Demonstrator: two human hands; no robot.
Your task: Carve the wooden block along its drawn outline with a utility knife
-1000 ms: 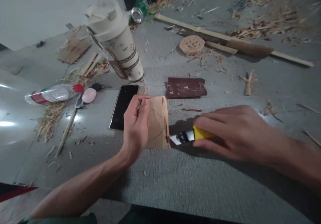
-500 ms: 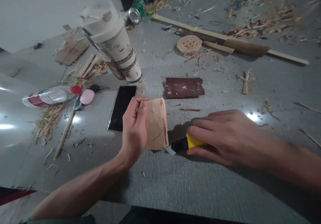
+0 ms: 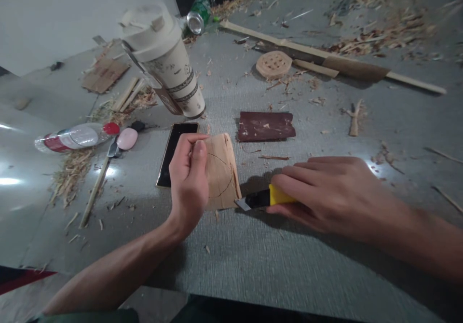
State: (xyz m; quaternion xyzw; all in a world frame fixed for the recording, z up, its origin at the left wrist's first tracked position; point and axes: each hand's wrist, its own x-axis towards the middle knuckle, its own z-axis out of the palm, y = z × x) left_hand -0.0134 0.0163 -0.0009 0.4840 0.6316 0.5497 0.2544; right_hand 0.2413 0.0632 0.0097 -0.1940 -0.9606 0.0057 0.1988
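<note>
Pale and flat, a piece of wood (image 3: 221,178) with a drawn circle line is gripped along its left side by my left hand (image 3: 188,176). My thumb lies over its face. In my right hand (image 3: 318,193) is a yellow and black utility knife (image 3: 269,197), its blade out and the tip at the wood's lower right corner. The wood's right edge looks rough and partly pared. Partly behind my left hand lies a black phone (image 3: 168,161). Beyond the wood rests a dark reddish-brown strip of bark or wood (image 3: 266,126).
A tall patterned cup (image 3: 173,67) stands behind the phone. Leftward lie a plastic bottle (image 3: 77,137) and a stick with a pink end (image 3: 126,139). A carved wooden disc (image 3: 274,64), a long wooden stick (image 3: 354,67), a green can (image 3: 198,15) and shavings are farther back.
The wood has tilted and shifted slightly left and up with my left hand. The knife has risen a little, its tip staying by the lower right corner.
</note>
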